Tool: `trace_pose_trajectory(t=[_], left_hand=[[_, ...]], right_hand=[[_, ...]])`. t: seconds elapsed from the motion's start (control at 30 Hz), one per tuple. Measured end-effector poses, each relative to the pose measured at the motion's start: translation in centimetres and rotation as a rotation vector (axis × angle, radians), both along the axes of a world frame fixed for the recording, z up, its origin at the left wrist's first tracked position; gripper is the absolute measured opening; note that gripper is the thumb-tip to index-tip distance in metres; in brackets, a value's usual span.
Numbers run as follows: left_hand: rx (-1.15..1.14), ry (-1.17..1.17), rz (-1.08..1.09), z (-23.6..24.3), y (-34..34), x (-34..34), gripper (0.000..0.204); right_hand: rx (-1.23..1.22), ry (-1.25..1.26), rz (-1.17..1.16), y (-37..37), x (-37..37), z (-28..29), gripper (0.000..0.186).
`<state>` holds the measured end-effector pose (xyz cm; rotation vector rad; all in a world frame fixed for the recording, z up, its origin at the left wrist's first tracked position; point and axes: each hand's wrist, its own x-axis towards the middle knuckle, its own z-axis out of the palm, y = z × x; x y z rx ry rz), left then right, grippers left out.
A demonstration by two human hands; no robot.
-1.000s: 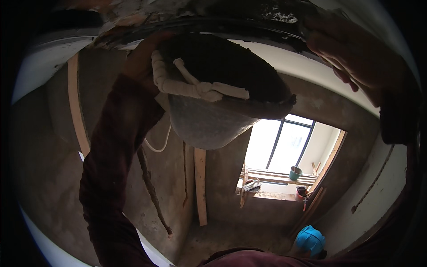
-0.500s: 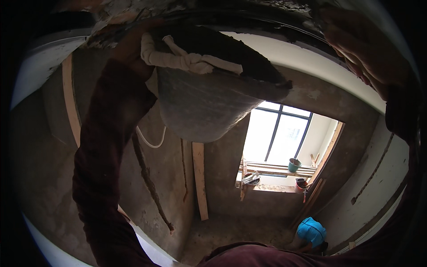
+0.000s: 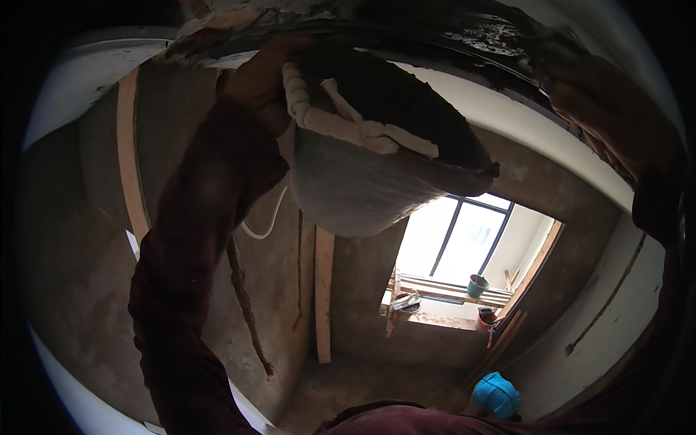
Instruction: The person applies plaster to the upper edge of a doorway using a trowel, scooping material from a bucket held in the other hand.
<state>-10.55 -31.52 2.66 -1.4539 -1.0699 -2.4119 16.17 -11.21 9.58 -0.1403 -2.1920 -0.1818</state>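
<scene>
Bucket (image 3: 362, 188) base-down, tilted, wide axis slanting down-right in view. Left hand (image 3: 257, 83) against it, right hand (image 3: 605, 119) apart. Fingers too dark, can't tell grip.

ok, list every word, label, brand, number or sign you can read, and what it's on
None readable.
Bucket by the left hand: no lettering shows.
Window: faint bluish patch, too blurred to tell if it's text.
Green pail: too small to tell.

Head-worn fisheye cam; pail (image 3: 362, 188) v. close, 12 o'clock; looks past it to window (image 3: 464, 243), well back, btwn 3 & 4.
</scene>
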Motion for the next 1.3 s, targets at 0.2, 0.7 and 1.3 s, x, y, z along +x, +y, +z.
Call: trace_pose_trajectory(t=[0.2,0.7,1.3], left_hand=[[0.034,0.019,-0.110,-0.2,0.2,0.3,0.020],[-0.068,0.263,-0.205,0.8,-0.4,-5.0,0.021],[-0.010,-0.068,-0.245,-2.5,1.1,0.1,0.018]], right_hand=[[0.018,-0.085,-0.045,-0.9,-2.0,0.6,0.033],[-0.218,-0.110,0.253,-2.1,-1.0,0.1,0.029],[-0.095,-0.129,0.158,0.0,-0.4,1.0,0.030]])
